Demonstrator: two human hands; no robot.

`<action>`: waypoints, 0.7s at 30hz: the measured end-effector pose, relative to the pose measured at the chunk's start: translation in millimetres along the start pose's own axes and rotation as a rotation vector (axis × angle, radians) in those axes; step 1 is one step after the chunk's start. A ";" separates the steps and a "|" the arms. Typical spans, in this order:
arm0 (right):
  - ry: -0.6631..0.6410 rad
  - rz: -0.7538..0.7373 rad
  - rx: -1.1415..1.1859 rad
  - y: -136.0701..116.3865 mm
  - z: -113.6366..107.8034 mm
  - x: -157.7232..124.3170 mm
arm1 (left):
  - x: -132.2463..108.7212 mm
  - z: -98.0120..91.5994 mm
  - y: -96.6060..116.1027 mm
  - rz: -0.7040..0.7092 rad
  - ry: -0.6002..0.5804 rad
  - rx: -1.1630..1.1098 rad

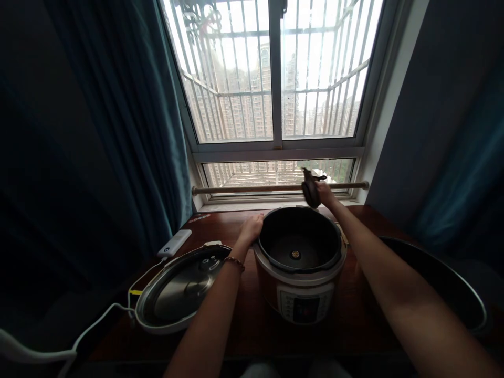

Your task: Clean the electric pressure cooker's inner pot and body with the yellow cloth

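An electric pressure cooker [305,283] stands without its lid on the dark red table, its control panel facing me. Inside, the dark cavity shows a small round metallic part at the bottom. My left hand [252,228] rests at the cooker's left rim, its fingers closed against the edge. Above the far right rim, my right hand [324,193] holds up a dark brown object [311,190], blurred, with a small loop sticking out. To the left lies the round lid [185,291], its shiny metal inner side facing up.
A white device [175,243] with a white cable [98,320] lies at the table's left edge. A large dark pot [433,278] sits at the right. Behind are a wooden rod [252,189], a barred window and blue curtains [157,115].
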State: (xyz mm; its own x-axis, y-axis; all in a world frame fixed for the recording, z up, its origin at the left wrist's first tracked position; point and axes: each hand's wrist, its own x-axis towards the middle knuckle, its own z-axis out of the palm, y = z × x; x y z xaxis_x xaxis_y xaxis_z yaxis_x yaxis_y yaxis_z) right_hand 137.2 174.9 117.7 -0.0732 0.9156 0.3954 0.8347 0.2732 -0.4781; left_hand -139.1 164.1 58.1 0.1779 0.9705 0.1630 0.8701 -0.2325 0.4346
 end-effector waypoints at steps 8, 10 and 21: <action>-0.337 -0.022 -0.434 -26.9 48.5 -10.5 | 0.5 1.5 -1.5 -0.009 0.002 0.017; -0.355 -0.014 -0.517 -25.8 43.4 -11.1 | 0.8 2.1 -1.6 -0.012 0.005 0.021; -0.307 0.099 -0.635 -10.6 7.8 -53.5 | 0.3 3.2 -2.3 -0.005 -0.008 0.008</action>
State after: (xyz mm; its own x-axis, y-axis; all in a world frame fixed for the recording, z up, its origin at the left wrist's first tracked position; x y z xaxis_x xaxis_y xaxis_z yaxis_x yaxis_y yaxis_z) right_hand 128.0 125.3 95.5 -0.0532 0.9945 0.0899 0.9953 0.0454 0.0860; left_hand -139.6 165.1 54.3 0.1770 0.9721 0.1537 0.8745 -0.2271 0.4286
